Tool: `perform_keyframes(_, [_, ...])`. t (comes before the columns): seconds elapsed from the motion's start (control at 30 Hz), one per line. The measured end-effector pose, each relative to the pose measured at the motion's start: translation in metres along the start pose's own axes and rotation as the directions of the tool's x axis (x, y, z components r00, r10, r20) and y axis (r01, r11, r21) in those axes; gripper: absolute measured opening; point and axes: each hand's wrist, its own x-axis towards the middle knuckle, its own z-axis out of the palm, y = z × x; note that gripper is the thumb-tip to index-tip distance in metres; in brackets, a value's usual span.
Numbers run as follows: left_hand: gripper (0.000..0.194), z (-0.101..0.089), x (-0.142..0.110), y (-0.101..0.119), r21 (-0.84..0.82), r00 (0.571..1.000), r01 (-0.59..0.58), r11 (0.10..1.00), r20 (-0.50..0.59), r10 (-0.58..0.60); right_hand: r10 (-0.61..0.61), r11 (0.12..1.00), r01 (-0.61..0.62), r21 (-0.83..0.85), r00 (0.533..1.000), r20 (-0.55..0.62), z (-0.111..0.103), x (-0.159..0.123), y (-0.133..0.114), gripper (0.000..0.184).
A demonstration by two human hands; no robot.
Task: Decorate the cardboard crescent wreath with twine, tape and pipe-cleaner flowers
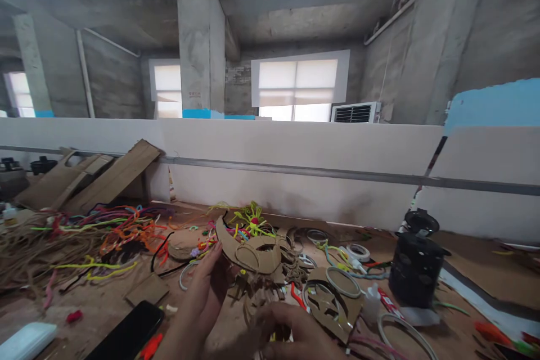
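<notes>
A cardboard cutout (242, 256) with a curved horn-like end and a looped outline on its face is up in front of me. My left hand (213, 278) grips its lower left edge, thumb towards the horn. Brown twine (293, 264) hangs in a tangle at the cutout's right side. Lower down, my right hand (295, 329) is closed with bent fingers, just below the cutout. What its fingers hold is blurred and I cannot make it out. Another cardboard cutout (327, 304) with openings lies to the right, with a pale ring (343, 282) on it.
A black phone (126, 332) and a white case (27, 342) lie at the front left. Coloured pipe cleaners (126, 236) and loose twine (25, 253) cover the left side. At right stand a black pot (417, 264) and a white glue bottle (372, 301). A white partition (295, 146) runs behind.
</notes>
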Motion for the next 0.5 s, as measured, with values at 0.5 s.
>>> perform_keyframes(0.5, [0.022, -0.01, 0.003, 0.001, 0.024, 0.996, -0.087, 0.996, -0.01, 0.087, -0.078, 0.718, 0.009, 0.696, 0.995, 0.067, 0.002, 0.001, -0.009, 0.043])
